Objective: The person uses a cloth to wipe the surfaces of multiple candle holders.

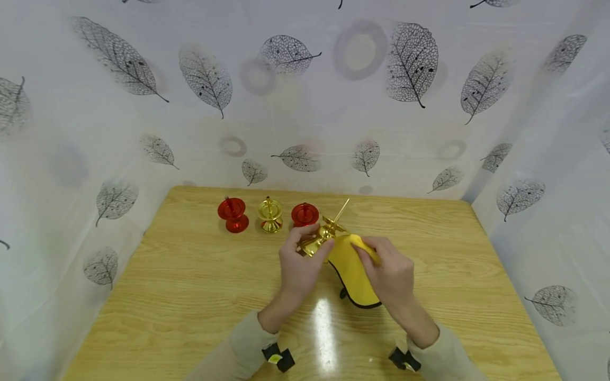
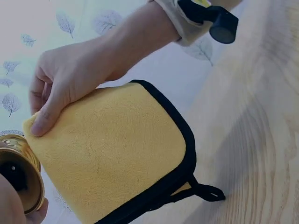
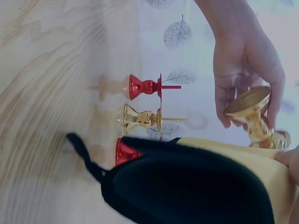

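Note:
My left hand point(image 1: 299, 270) grips a shiny gold candle holder point(image 1: 313, 245) by its flared base, tilted so its spike points up and to the right. In the right wrist view the hollow underside of that gold holder point(image 3: 247, 102) shows. My right hand point(image 1: 393, 271) pinches a folded yellow cloth point(image 1: 353, 272) with black edging. The cloth hangs down beside the holder, its upper end close against the holder's dish; whether they touch is hard to tell. In the left wrist view the cloth point(image 2: 117, 140) has a black hanging loop at one corner.
At the table's back left stand a red candle holder point(image 1: 233, 209), another gold one point(image 1: 270, 211) and a second red one point(image 1: 305, 212), partly hidden by my left hand. The wooden table point(image 1: 200, 296) meets a leaf-patterned curtain point(image 1: 305, 116) behind and at both sides.

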{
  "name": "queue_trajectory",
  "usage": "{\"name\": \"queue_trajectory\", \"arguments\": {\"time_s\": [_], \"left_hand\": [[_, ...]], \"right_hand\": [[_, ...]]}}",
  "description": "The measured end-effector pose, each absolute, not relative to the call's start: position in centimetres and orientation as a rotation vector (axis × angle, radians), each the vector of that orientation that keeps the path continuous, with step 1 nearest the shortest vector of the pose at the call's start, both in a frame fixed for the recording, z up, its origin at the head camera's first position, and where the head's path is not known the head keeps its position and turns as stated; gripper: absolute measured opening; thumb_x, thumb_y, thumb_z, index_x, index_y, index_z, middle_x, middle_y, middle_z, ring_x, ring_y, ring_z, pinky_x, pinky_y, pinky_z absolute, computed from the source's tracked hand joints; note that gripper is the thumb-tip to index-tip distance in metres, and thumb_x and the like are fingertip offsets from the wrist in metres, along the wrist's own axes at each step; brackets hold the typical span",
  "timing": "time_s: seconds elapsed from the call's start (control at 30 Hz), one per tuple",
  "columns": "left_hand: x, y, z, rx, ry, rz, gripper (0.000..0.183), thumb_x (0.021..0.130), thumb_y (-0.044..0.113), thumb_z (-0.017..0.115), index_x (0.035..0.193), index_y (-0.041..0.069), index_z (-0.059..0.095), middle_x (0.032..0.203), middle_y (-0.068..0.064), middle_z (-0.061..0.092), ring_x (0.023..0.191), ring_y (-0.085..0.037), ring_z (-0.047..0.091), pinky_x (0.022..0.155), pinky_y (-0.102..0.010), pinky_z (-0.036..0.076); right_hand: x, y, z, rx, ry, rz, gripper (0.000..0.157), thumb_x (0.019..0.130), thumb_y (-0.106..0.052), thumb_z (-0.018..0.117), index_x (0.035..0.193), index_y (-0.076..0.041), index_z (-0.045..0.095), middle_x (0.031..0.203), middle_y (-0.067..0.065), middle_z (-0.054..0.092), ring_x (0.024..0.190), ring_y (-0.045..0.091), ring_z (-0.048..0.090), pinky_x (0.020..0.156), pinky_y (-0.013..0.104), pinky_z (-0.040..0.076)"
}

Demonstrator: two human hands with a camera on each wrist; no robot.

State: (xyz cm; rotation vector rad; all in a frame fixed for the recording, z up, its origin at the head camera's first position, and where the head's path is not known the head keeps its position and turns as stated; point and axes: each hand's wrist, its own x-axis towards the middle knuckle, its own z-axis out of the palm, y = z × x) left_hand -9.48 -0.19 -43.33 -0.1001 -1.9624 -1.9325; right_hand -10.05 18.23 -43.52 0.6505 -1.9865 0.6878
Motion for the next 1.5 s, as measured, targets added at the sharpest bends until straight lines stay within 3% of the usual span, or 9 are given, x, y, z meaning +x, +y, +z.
{"name": "queue_trajectory", "arguments": {"time_s": [0.2,0.3,0.43,0.57,0.77,0.9,1.13,1.3,1.5], "left_hand": [[-9.6,-0.2,-43.4,-0.048,-1.929,-2.071,0.031,0.087,0.007,0.084,0.115,0.002,0.072,0.112,-0.019,0.072,0.098,-0.026,0.072,0.072,-0.019,0.059],[-9.6,-0.1,-43.6,-0.063,-1.92,-2.116,0.03,0.088,0.005,0.083,0.115,-0.001,0.071,0.113,-0.021,0.072,0.093,-0.016,0.074,0.067,-0.018,0.058],[-9.5,0.3,-44.0,-0.089,-1.943,-2.122,0.029,0.088,0.006,0.083,0.113,-0.001,0.072,0.112,-0.022,0.074,0.086,-0.009,0.073,0.068,-0.018,0.058],[-9.4,0.5,-44.4,-0.095,-1.995,-2.06,0.027,0.087,0.01,0.086,0.11,0.002,0.074,0.11,-0.018,0.076,0.084,-0.017,0.073,0.072,-0.018,0.056],[-9.3,0.1,-44.1,-0.109,-2.052,-2.072,0.035,0.084,0.01,0.089,0.114,0.001,0.073,0.108,-0.017,0.077,0.091,-0.019,0.073,0.08,-0.02,0.059],[-9.4,-0.4,-43.6,-0.116,-2.084,-2.132,0.046,0.083,0.009,0.089,0.123,-0.002,0.069,0.109,-0.019,0.076,0.091,-0.016,0.072,0.083,-0.021,0.06],[-10.1,-1.8,-42.7,-0.201,-2.239,-2.196,0.063,0.082,0.01,0.089,0.139,0.002,0.063,0.108,-0.02,0.073,0.085,-0.015,0.069,0.078,-0.027,0.062],[-10.7,-2.7,-42.4,-0.241,-2.34,-2.307,0.063,0.085,0.013,0.088,0.143,0.01,0.063,0.113,-0.018,0.072,0.088,-0.017,0.071,0.07,-0.023,0.061],[-11.0,-3.0,-42.4,-0.232,-2.324,-2.482,0.057,0.089,0.01,0.084,0.142,0.006,0.063,0.119,-0.022,0.073,0.093,-0.019,0.074,0.071,-0.024,0.062]], "right_hand": [[-10.0,18.9,-44.2,0.488,-2.123,0.88,0.022,0.091,-0.01,0.082,0.099,0.006,0.069,0.084,0.019,0.079,0.06,0.026,0.075,0.052,0.022,0.057],[-9.7,18.8,-44.3,0.413,-2.186,1.06,0.024,0.086,0.005,0.081,0.103,0.008,0.065,0.087,0.021,0.08,0.056,0.015,0.071,0.051,0.013,0.052],[-9.2,18.4,-44.2,0.303,-2.217,1.406,0.016,0.097,0.004,0.069,0.109,0.01,0.06,0.085,0.026,0.078,0.05,-0.002,0.059,0.042,0.013,0.045],[-8.8,18.1,-44.0,0.194,-2.179,1.691,0.014,0.103,0.001,0.063,0.112,0.01,0.057,0.083,0.025,0.076,0.05,0.0,0.061,0.042,0.019,0.048],[-8.5,18.0,-43.5,0.107,-2.131,1.827,0.014,0.103,-0.001,0.063,0.112,0.01,0.059,0.08,-0.008,0.078,0.053,0.006,0.066,0.045,0.021,0.052],[-8.4,18.0,-43.4,0.101,-2.117,1.845,0.015,0.103,0.0,0.062,0.112,0.011,0.059,0.082,-0.017,0.076,0.055,0.006,0.069,0.046,0.021,0.054],[-8.3,18.2,-43.2,0.078,-2.118,1.937,0.016,0.103,-0.001,0.063,0.114,0.011,0.064,0.082,-0.015,0.078,0.059,0.004,0.07,0.05,0.019,0.056],[-8.0,18.4,-43.2,0.139,-2.148,1.989,0.019,0.103,-0.002,0.064,0.114,0.013,0.068,0.083,-0.011,0.078,0.063,0.004,0.07,0.054,0.019,0.057],[-8.0,18.4,-43.4,0.253,-2.181,2.002,0.019,0.102,0.0,0.065,0.116,0.013,0.069,0.088,-0.011,0.078,0.068,0.003,0.068,0.056,0.018,0.056]]}}
